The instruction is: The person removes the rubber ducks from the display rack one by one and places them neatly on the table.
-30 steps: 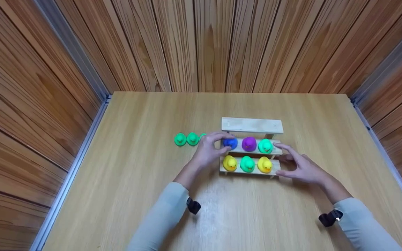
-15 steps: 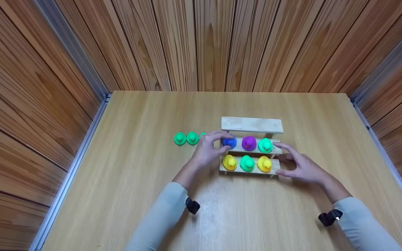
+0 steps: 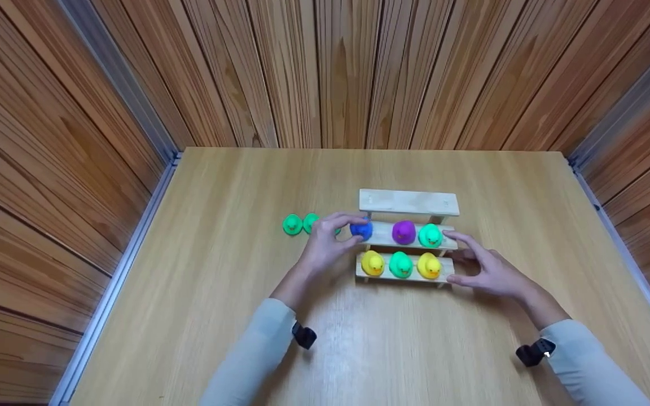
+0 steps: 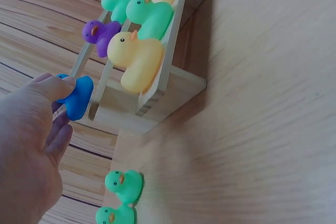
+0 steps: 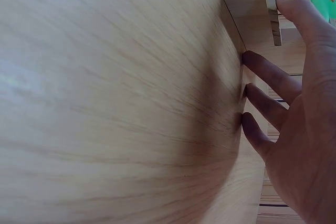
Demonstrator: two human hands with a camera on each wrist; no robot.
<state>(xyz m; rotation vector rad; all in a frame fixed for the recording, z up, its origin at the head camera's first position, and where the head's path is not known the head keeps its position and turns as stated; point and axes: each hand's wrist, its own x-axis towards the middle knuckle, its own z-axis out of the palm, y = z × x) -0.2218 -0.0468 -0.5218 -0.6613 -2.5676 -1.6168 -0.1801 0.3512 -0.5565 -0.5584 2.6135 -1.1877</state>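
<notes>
My left hand (image 3: 325, 242) pinches a blue rubber duck (image 4: 80, 98) between thumb and fingers at the left end of the middle step of a small wooden tiered stand (image 3: 408, 201). A purple duck (image 3: 403, 232) and a green duck (image 3: 430, 235) sit on that same step. Along the front step are a yellow duck (image 3: 372, 263), a green duck (image 3: 400, 264) and another yellow duck (image 3: 429, 265). At the stand's right end, my right hand (image 3: 490, 273) touches the wood with its thumb (image 5: 294, 11). Its other fingers are spread, some reaching down to the tabletop.
Left of the stand, more green ducks (image 3: 292, 224) stand on the wooden table (image 3: 235, 270), one partly hidden behind my left hand. The stand's top step bears no ducks. Wood-plank walls (image 3: 342, 73) enclose the table at the back and both sides.
My left hand has shifted left with the blue duck, widening the gap between it and the purple duck. The right hand and the stand look unmoved.
</notes>
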